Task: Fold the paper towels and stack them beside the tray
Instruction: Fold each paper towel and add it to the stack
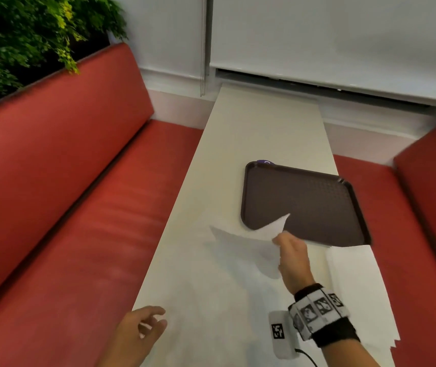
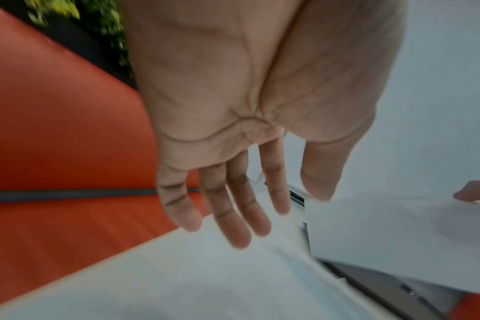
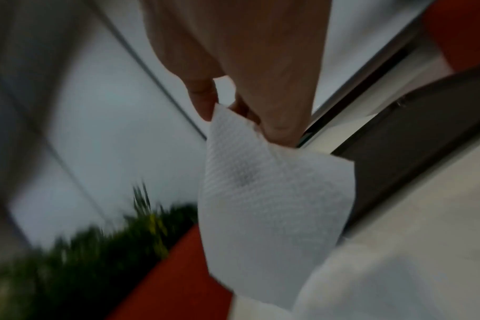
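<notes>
A white paper towel (image 1: 240,245) is lifted off the white table just in front of the dark brown tray (image 1: 301,202). My right hand (image 1: 287,243) pinches its far corner between thumb and fingers, and the wrist view shows the embossed paper towel (image 3: 271,194) hanging from that pinch. My left hand (image 1: 145,324) hovers at the table's near left edge with loosely spread fingers (image 2: 233,216), holding nothing. More white paper towels (image 1: 357,292) lie flat in a pile on the right, in front of the tray.
The narrow white table (image 1: 264,128) runs away from me to the wall. Red bench seats (image 1: 66,207) flank it on both sides. A green plant (image 1: 26,30) stands behind the left bench. A wrist band with markers (image 1: 320,311) wraps my right wrist.
</notes>
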The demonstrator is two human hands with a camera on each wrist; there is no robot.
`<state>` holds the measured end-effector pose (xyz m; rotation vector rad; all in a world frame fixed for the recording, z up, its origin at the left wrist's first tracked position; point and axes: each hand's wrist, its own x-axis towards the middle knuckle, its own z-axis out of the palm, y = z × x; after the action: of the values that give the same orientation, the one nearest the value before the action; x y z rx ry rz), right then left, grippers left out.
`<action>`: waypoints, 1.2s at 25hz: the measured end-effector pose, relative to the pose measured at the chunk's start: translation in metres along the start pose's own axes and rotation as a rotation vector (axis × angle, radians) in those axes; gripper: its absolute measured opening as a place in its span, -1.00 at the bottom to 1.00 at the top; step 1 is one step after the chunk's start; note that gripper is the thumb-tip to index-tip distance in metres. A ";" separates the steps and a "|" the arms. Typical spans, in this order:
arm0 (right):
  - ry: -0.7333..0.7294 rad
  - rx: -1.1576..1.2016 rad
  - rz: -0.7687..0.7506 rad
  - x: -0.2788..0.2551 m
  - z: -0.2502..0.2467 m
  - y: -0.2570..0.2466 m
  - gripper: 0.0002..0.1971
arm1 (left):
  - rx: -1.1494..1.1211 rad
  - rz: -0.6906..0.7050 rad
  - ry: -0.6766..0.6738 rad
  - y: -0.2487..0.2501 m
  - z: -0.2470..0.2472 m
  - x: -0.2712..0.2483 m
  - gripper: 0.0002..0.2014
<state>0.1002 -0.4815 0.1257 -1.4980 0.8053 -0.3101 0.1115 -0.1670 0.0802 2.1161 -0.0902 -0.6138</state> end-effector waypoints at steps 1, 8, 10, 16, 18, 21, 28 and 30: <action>-0.066 0.111 0.001 -0.006 -0.008 -0.016 -0.76 | -0.081 0.039 -0.008 0.014 0.004 0.005 -0.68; -0.324 0.467 0.070 -0.039 -0.072 -0.067 -0.62 | -0.701 0.157 -0.411 0.127 0.029 0.048 -0.13; -0.277 0.392 0.052 -0.043 -0.084 -0.068 -0.62 | -0.723 0.221 -0.481 0.151 0.030 0.051 -0.06; -0.292 0.171 -0.122 -0.047 -0.116 -0.073 -0.84 | -0.555 0.350 -0.485 0.190 0.039 0.055 -0.37; -0.325 0.058 -0.188 -0.046 -0.119 -0.075 -0.72 | -0.561 0.354 -0.473 0.196 0.040 0.056 -0.43; -0.290 -0.020 -0.275 -0.042 -0.122 -0.079 -0.73 | -0.556 0.361 -0.423 0.209 0.044 0.057 -0.47; -0.315 0.163 -0.307 -0.036 -0.139 -0.073 -0.49 | -0.535 0.399 -0.357 0.221 0.050 0.060 -0.78; -0.319 0.184 -0.310 -0.038 -0.142 -0.072 -0.54 | -0.567 0.373 -0.368 0.223 0.050 0.059 -0.82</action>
<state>0.0033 -0.5721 0.2221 -1.4490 0.2824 -0.3537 0.1767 -0.3532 0.2100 1.3787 -0.4506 -0.6967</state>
